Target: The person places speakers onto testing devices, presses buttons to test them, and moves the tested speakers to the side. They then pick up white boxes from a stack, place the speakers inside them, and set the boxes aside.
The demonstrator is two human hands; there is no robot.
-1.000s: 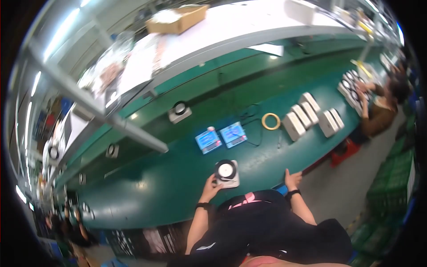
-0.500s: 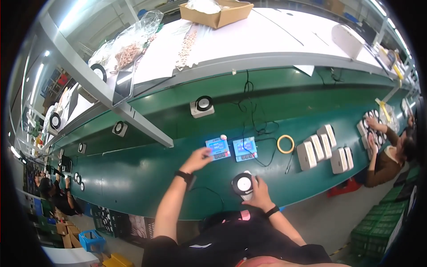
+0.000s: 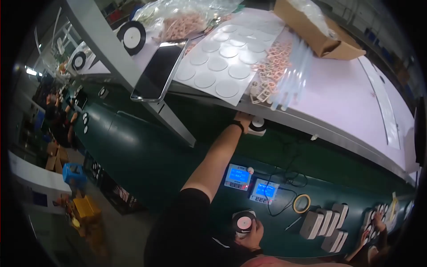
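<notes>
My right hand [image 3: 252, 236] is closed on a small turntable-shaped device [image 3: 244, 222], near the bench's front edge. The device has a black disc with a pale round centre. My left arm stretches far forward, and its hand [image 3: 242, 118] is beside a similar white device [image 3: 257, 126] under the front edge of the upper shelf. The fingers of that hand are mostly hidden, so I cannot tell whether they grip it. Between my hands lie two small meters with lit blue screens, the left meter [image 3: 239, 176] and the right meter [image 3: 265, 191].
A phone [image 3: 161, 71], a sheet of round clear stickers [image 3: 218, 62], small pinkish parts [image 3: 273, 62] and an open carton [image 3: 318, 31] lie on the shelf. A yellow tape roll [image 3: 301, 203], black cables [image 3: 291, 178] and upright white devices [image 3: 312, 224] occupy the bench. Co-workers are at both sides.
My left hand has gone from the left meter up and forward to the device under the shelf. The view has swung toward the shelf. My right hand still holds its device.
</notes>
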